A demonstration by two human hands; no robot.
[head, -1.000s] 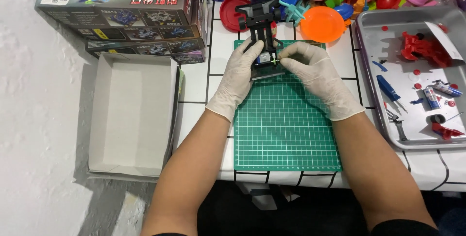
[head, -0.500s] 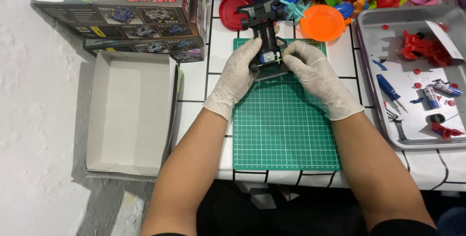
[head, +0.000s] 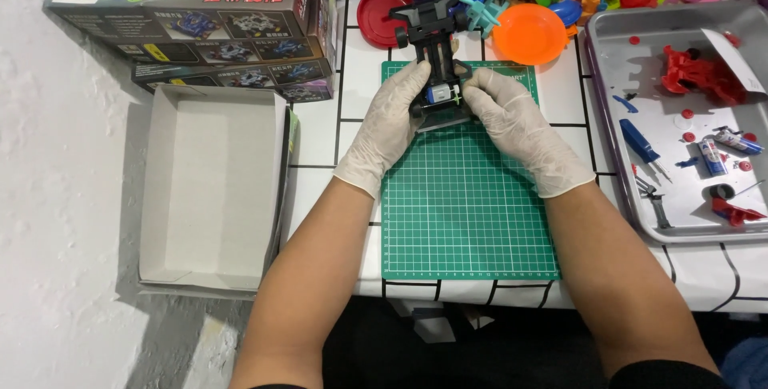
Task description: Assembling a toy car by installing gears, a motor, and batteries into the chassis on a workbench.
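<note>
A black toy car chassis [head: 433, 43] with a small blue and silver motor lies lengthwise at the far end of the green cutting mat [head: 464, 213]. My left hand [head: 388, 126], in a white glove, grips the chassis's near end from the left. My right hand [head: 512, 121], also gloved, holds it from the right, fingertips pressing at the motor. The near end of the chassis is hidden under my fingers.
An open white box tray [head: 210, 185] sits left of the mat, with printed kit boxes [head: 192, 17] behind it. A metal tray [head: 640, 205] at right holds red and blue parts and small tools. Coloured plastic dishes [head: 528, 33] crowd the far edge.
Both hands stay on the chassis. My fingers have shifted slightly around the motor area; the chassis has barely moved.
</note>
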